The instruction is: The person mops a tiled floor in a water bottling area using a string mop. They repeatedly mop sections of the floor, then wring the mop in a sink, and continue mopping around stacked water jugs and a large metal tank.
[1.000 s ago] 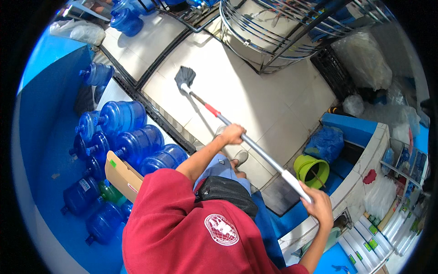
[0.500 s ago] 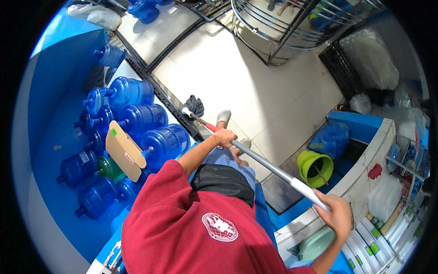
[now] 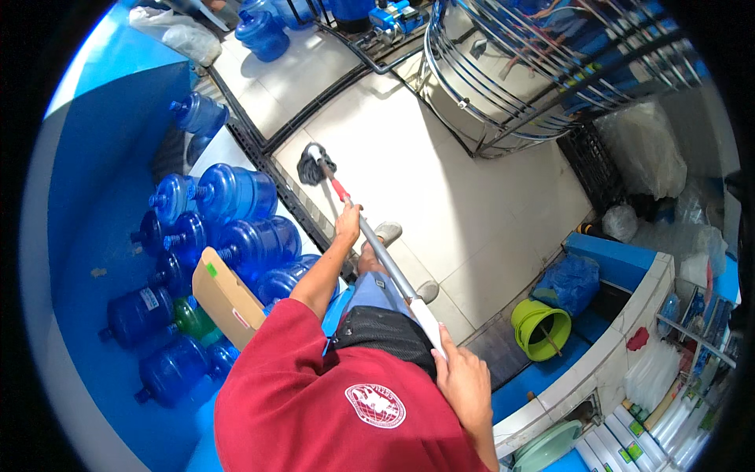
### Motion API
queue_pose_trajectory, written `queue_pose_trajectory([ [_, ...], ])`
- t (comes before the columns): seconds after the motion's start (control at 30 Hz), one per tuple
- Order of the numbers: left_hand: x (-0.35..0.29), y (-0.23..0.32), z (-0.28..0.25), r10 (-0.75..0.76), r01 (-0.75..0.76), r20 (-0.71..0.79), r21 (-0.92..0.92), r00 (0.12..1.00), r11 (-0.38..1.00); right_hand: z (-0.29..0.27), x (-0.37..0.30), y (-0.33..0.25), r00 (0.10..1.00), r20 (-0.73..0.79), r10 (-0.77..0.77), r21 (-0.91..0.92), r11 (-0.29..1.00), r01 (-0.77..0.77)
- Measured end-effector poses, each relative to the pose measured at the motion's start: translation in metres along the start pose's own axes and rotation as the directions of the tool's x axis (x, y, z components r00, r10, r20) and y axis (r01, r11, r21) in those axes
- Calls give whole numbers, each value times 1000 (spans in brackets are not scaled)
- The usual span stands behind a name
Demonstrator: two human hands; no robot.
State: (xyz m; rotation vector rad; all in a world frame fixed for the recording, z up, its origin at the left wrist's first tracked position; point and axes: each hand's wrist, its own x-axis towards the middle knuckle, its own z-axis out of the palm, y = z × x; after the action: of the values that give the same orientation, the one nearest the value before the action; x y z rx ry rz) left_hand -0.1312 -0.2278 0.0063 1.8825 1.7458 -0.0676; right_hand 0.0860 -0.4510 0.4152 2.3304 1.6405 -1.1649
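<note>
A long-handled mop (image 3: 385, 258) slants across the middle of the view, in front of my body. Its dark, stringy head (image 3: 312, 167) rests on the light tiles beside a black floor channel. My left hand (image 3: 348, 223) is wrapped round the shaft just below the red section. Farther back, my right hand (image 3: 464, 374) grips the white end of the handle, close to my waist. The fingers of both hands are closed, some of them hidden by the handle and the backs of the hands.
Several blue water jugs (image 3: 236, 193) lie stacked at the left, with a cardboard box (image 3: 228, 299) on them. A curved metal rack (image 3: 503, 94) stands at the far right. A lime-green bucket (image 3: 541, 330) sits by the tiled ledge (image 3: 629, 338). A black crate (image 3: 591, 165) is near the wall.
The mop head has moved forward and slightly left. My left hand has reached forward with the shaft, while my right hand has come left, toward my waist. The handle is now steeper.
</note>
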Motion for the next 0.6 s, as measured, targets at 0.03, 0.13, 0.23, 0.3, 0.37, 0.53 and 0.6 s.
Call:
queue_pose_trajectory([
  [0.03, 22, -1, -2, 91, -90, -57, 18, 994, 996, 1, 10, -11, 999, 9, 40, 36, 999, -41],
  [0.13, 103, 13, -13, 191, -189, 13, 214, 982, 958, 3, 51, -39, 992, -25, 125, 109, 987, -122],
  [0.23, 164, 28, -29, 248, -250, 40, 272, 968, 929, 9, 87, -71, 986, -42, 159, 128, 980, -153],
  [0.3, 204, 41, -42, 329, -331, 51, 271, 943, 904, 7, 103, -91, 987, -109, 122, 161, 981, -104],
  [0.37, 231, 55, -51, 431, -436, 74, 248, 899, 865, 0, 117, -104, 976, -207, 71, 201, 979, -29],
  [0.53, 262, 140, -51, 583, -588, 88, 195, 808, 785, -58, 120, -79, 899, -95, 428, 820, 546, -173],
  [0.6, 268, 179, -57, 672, -674, 55, 104, 739, 732, -82, 112, -60, 846, -386, 368, 848, 502, 169],
])
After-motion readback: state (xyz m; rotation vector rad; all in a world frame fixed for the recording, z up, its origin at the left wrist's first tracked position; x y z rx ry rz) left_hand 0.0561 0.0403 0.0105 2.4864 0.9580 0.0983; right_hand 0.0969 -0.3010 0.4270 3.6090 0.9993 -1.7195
